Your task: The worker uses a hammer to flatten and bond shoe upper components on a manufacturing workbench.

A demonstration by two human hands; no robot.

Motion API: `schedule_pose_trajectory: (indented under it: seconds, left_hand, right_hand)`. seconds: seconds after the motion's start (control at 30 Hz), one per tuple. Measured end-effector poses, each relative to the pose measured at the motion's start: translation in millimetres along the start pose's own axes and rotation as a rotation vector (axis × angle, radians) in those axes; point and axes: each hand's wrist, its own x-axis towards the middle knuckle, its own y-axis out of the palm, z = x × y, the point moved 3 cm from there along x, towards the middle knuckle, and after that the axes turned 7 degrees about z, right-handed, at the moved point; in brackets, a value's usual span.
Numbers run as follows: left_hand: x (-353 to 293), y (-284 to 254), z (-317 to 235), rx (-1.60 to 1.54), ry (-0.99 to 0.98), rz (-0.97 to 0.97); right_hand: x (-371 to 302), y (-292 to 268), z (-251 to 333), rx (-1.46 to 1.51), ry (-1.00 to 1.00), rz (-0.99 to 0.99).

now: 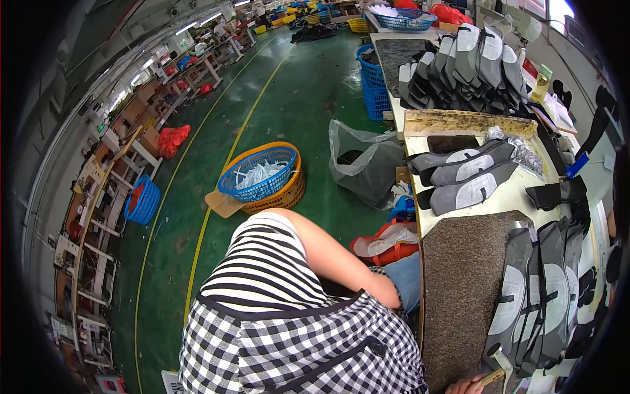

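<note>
Three grey shoe-upper pieces [462, 174] lie fanned mid-worktop [459, 276]. One row of grey uppers [538, 299] near, exact count unclear. One big stack [469, 69] farther back, uncountable. Blue baskets on the floor: two, [258, 172] and [142, 200]. One orange basket [289, 194]. One grey plastic bag [364, 164].

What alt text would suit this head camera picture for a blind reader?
A person in a striped top and checked apron leans beside a workbench stacked with grey shoe uppers. One hand touches a small tool at the lower edge. Blue and orange baskets sit on a green factory floor.
</note>
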Motion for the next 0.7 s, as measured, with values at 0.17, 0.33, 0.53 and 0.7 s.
schedule_pose_trajectory:
  seconds: [0.17,0.33,0.53,0.7]
  left_hand:
    - [63.2,25.1,8.4,0.040,0.200,0.153]
    - [37.4,-12.9,-12.1,0.260,0.270,0.080]
    - [-2.4,-90.5,-62.3,-0.233,0.591,-0.070]
    - [43.8,-125.5,-72.7,0.073,0.592,-0.815]
  right_hand:
    - [1.6,3.7,1.3,-0.044,0.006,0.024]
    - [1.7,-1.5,1.7,-0.072,-0.022,0.062]
    - [-0.5,-13.9,1.6,-0.124,0.026,0.061]
    - [6.5,-34.4,-4.4,-0.220,0.043,0.181]
